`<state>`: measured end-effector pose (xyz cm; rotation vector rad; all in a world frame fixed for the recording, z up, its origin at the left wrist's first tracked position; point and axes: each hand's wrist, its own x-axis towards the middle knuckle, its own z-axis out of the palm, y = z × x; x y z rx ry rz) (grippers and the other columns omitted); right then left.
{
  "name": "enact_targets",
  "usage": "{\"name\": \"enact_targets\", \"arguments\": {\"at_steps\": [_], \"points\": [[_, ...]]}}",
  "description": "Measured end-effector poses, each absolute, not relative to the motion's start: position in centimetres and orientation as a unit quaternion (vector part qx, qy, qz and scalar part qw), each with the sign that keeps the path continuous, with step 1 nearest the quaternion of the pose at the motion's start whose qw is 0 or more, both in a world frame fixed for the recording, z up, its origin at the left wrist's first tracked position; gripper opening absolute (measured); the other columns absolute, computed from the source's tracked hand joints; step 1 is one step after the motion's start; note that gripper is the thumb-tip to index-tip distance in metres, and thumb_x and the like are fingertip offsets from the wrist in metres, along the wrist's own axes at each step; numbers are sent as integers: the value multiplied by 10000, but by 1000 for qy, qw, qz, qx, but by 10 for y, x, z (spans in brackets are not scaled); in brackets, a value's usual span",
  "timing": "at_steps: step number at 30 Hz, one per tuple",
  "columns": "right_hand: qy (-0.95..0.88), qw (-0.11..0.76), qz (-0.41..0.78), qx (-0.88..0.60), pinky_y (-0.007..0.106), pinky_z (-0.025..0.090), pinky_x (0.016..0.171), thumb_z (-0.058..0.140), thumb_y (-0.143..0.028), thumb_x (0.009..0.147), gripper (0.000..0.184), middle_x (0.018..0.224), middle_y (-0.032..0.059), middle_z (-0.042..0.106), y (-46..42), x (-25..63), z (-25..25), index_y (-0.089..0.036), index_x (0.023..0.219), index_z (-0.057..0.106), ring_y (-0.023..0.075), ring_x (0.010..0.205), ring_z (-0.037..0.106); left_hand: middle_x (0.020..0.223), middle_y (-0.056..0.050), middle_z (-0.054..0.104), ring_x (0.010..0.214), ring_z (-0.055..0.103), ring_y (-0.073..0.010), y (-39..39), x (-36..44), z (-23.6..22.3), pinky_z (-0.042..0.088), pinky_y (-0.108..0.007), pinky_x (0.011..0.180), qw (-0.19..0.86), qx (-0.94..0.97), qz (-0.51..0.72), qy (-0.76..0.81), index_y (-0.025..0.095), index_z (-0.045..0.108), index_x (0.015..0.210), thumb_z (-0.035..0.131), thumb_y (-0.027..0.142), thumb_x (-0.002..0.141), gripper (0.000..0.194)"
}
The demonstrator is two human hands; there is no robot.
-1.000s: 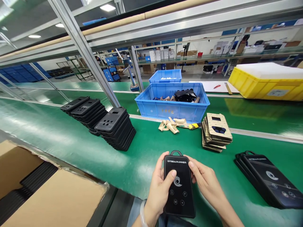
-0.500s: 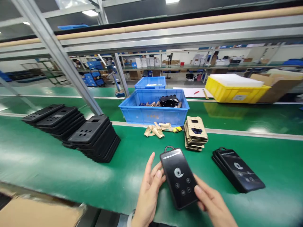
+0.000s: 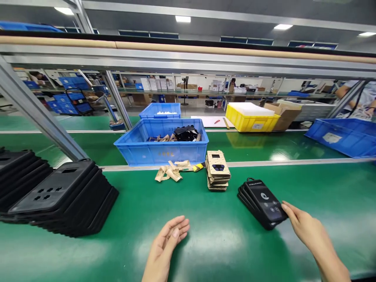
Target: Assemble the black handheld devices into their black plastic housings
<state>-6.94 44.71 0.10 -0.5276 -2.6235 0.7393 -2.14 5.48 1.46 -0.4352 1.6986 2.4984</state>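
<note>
Pinching the black unit [image 3: 267, 201] on its left, right hand [image 3: 308, 227] wins; long axis slants toward near-right table [image 3: 211, 250] corner; left hand [image 3: 167, 243] empty.

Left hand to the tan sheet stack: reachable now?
Probably yes: the left hand is open and looks empty, with only green worktop showing between it and the tan sheet stack.

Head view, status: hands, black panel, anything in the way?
Left hand open, holding nothing. Right hand at edge of black panel, grip unclear. Panel face up atop similar units. Beige stack left of it, apart, not in the way.
</note>
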Motion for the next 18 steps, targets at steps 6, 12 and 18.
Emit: {"name": "enact_targets", "arguments": {"at_steps": [6, 12, 18], "points": [[-934, 289, 208, 22, 360, 508, 668, 415, -509, 934, 438, 914, 86, 683, 369, -104, 42, -201, 1061, 699, 251, 762, 637, 1062, -111, 699, 1009, 640, -262, 58, -19, 16, 488, -330, 907, 34, -126, 800, 586, 185, 716, 1005, 717, 539, 739, 443], [-912, 251, 183, 267, 509, 378, 1039, 398, -349, 973, 446, 1332, 144, 534, 304, -167, 44, -111, 1326, 529, 298, 1227, 493, 1029, -132, 698, 964, 647, -251, 49, -15, 8, 487, -341, 905, 62, -88, 795, 598, 182, 702, 1036, 732, 531, 732, 464], [-875, 303, 196, 323, 546, 384, 1022, 355, -186, 992, 341, 1138, 78, 670, 300, -163, 56, -175, 1123, 669, 260, 1051, 628, 1041, -121, 686, 964, 636, -224, 42, -14, 3, 476, -324, 903, 72, -65, 797, 597, 191, 669, 1084, 695, 516, 781, 445]]}}
